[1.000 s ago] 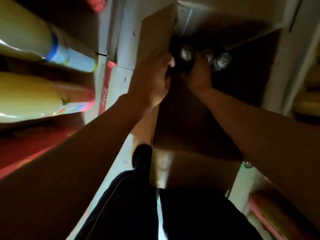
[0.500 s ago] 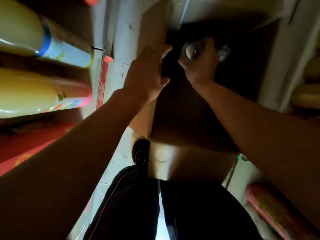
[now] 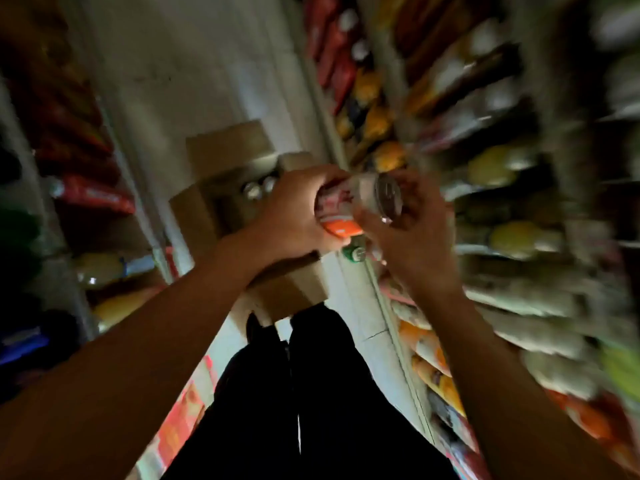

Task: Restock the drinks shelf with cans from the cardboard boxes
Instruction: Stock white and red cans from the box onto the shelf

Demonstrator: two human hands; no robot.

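A white, red and orange can [image 3: 353,206] lies on its side at chest height, its silver top facing right. My left hand [image 3: 294,216] grips its body and my right hand [image 3: 412,233] holds its top end. Below my arms the open cardboard box [image 3: 204,213] stands on the floor, with a few silver can tops [image 3: 258,188] showing inside. The drinks shelf [image 3: 502,237] rises on the right, blurred, with yellow and orange bottles on it. A green-capped item [image 3: 356,252] peeks out under the can.
A second shelf [image 3: 86,199] on the left carries red packs and yellow bottles. The pale tiled aisle floor [image 3: 207,81] runs between both shelves. My dark trouser legs [image 3: 294,393] stand right behind the box. The right side of the view is heavily motion-blurred.
Both hands have left the box and risen with one can held between them. The view has swung up and right, from inside the box to the aisle and shelves.
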